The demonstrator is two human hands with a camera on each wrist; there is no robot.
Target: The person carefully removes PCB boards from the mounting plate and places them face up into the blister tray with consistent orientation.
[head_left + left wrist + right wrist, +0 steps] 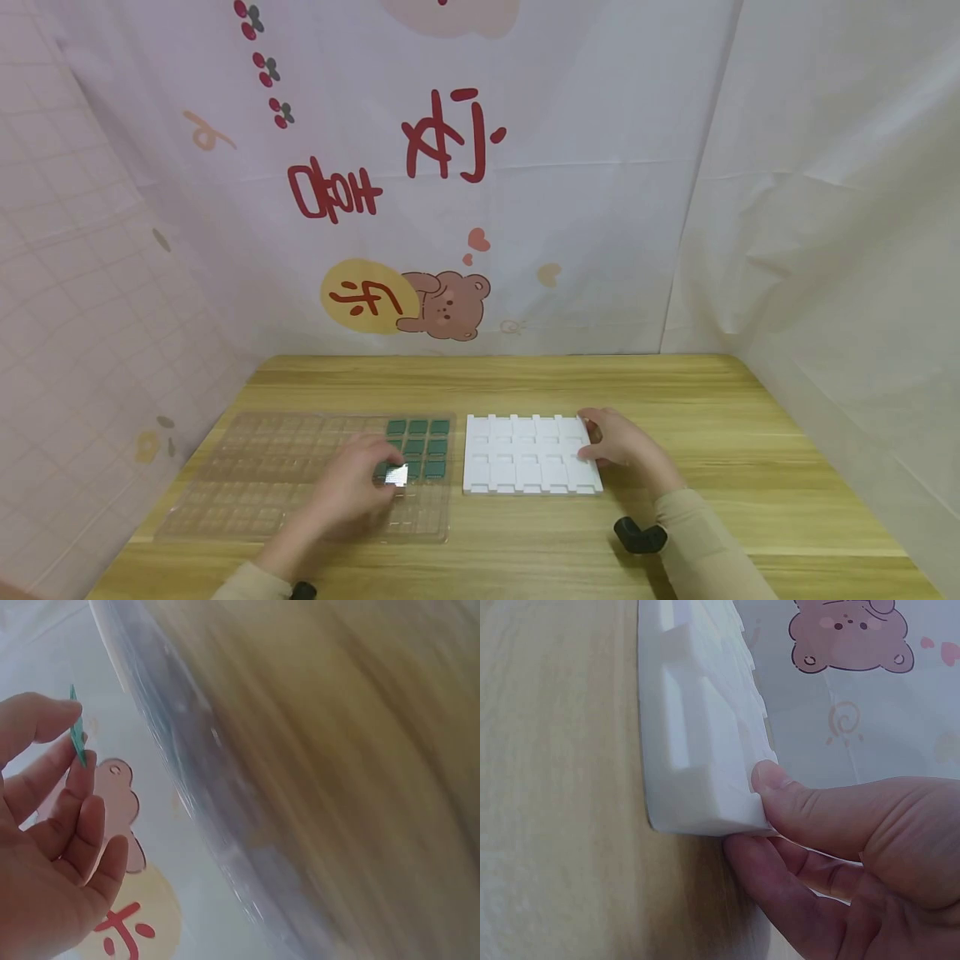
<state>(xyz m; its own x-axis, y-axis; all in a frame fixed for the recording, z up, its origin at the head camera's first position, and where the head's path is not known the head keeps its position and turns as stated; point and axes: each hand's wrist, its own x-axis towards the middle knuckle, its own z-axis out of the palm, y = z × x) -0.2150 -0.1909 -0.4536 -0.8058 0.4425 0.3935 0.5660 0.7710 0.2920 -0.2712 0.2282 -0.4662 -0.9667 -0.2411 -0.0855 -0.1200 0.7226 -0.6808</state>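
Between the thumb and fingers of my left hand (354,479) is a small thin circuit board (397,475), its face shining in the head view. The left wrist view shows this board (77,735) edge-on and green, pinched at the fingertips. Below that hand lies a clear plastic tray (262,471) with several green circuit boards (417,427) in its right-hand pockets. My right hand (622,442) grips the right edge of a white tray (528,476) with pockets. In the right wrist view, the thumb and fingers hold that white tray (720,750) at its end.
Both trays lie side by side on a wooden table (540,542), a narrow gap between them. A printed cloth (585,208) hangs behind the table and along its sides. A black wrist mount (640,536) sits by my right sleeve.
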